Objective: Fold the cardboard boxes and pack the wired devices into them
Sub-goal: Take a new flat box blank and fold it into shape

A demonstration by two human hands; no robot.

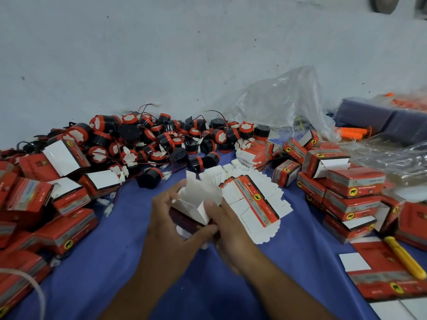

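Both hands hold one small red cardboard box [196,204] above the blue cloth [129,239], its white flaps standing open. My left hand [171,218] grips its left side, thumb under the red wall. My right hand [227,224] pinches the right flap with its thumb. Just right of the hands lies a fanned stack of flat, unfolded boxes [251,199]. A heap of black and red round wired devices [152,139] with thin red and black leads lies behind.
Folded red boxes pile up at the left [46,199] and at the right [346,190]. A yellow utility knife [404,257] rests on flat boxes at the right. A clear plastic bag [284,105] and orange tools [353,132] sit near the wall.
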